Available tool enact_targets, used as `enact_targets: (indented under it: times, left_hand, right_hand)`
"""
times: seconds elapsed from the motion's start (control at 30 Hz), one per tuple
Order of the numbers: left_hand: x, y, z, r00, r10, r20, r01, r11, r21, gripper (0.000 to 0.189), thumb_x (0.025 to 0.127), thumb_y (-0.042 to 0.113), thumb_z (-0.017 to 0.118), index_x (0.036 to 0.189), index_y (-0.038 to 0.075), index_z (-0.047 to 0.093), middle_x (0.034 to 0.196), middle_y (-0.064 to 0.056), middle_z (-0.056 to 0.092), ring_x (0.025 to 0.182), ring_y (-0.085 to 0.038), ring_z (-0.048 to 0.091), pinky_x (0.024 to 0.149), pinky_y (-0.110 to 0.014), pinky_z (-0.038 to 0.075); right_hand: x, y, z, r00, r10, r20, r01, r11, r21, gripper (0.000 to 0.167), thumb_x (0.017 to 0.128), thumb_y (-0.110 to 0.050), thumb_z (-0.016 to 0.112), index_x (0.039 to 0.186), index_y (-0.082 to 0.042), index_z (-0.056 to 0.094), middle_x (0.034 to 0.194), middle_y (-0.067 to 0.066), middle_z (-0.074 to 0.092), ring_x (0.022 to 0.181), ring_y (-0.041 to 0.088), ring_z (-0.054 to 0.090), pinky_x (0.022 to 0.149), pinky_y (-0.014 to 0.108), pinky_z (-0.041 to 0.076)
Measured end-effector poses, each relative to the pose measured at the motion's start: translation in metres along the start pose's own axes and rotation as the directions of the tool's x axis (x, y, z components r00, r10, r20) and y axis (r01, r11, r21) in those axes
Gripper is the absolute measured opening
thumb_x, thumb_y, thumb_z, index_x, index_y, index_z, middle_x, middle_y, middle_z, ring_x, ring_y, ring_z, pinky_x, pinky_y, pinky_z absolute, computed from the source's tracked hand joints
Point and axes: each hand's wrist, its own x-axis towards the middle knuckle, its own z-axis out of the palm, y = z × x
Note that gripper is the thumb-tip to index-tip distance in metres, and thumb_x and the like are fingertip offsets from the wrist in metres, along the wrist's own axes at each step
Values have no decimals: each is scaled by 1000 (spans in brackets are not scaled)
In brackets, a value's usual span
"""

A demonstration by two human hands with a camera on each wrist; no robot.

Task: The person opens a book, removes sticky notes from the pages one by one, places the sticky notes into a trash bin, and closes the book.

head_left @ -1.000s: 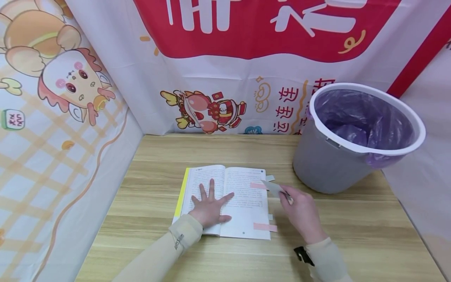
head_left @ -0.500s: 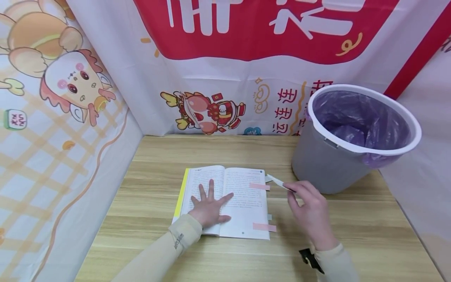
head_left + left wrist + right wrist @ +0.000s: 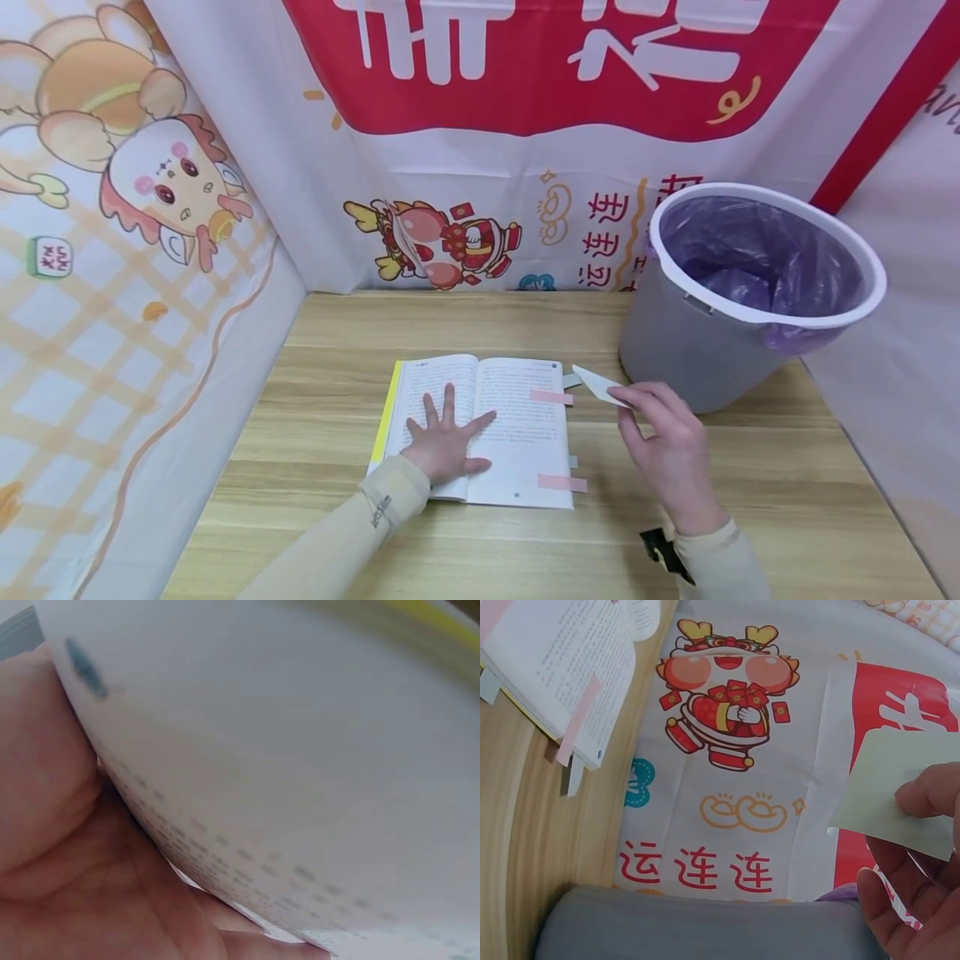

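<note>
An open book lies on the wooden table, printed pages up. My left hand rests on its left page near the spine, fingers spread straight. In the left wrist view the palm lies against the curved page. To the right of the book, my right hand pinches a pale green paper note between thumb and fingers. The right wrist view shows the note flat-faced and squarish. Pink paper tabs and pale grey-green tabs stick out from the book's right edge.
A grey bin with a white rim and a purple bag liner stands at the table's back right, close behind my right hand. Printed cloth hangs along the back and sides. Wooden tabletop surrounds the book.
My right hand has moved right, away from the book's edge, and turned the note so more of its face shows. The left hand stays in place on the page.
</note>
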Motion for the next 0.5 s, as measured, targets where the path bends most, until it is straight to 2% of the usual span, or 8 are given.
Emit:
enact_targets:
  times: [0.23,0.4,0.5]
  left_hand:
    - [5,-5,8,1000,-2,17,2,1000,-15,79,87,68,58,155,48,23,159,-29,-16,136,-65,-3,95,-84,18]
    - [5,-6,6,1000,7,8,-6,1000,-11,79,87,69,57,154,49,23,159,-28,-16,136,-66,-3,95,-84,20]
    - [5,-5,4,1000,11,4,-11,1000,-6,79,86,70,56,154,50,22,159,-28,-16,136,-66,-2,95,-83,21]
  right_hand:
    - [-1,2,2,1000,7,1,-7,1000,3,28,77,6,69,102,-6,76,93,6,68,78,20,61,69,24,46]
    - [4,3,2,999,-16,-35,16,1000,8,26,79,5,67,102,-5,77,92,8,68,77,23,61,70,24,45]
    - [10,2,0,997,-36,-75,38,999,19,23,82,1,64,100,-3,77,91,11,68,78,26,61,75,22,45]
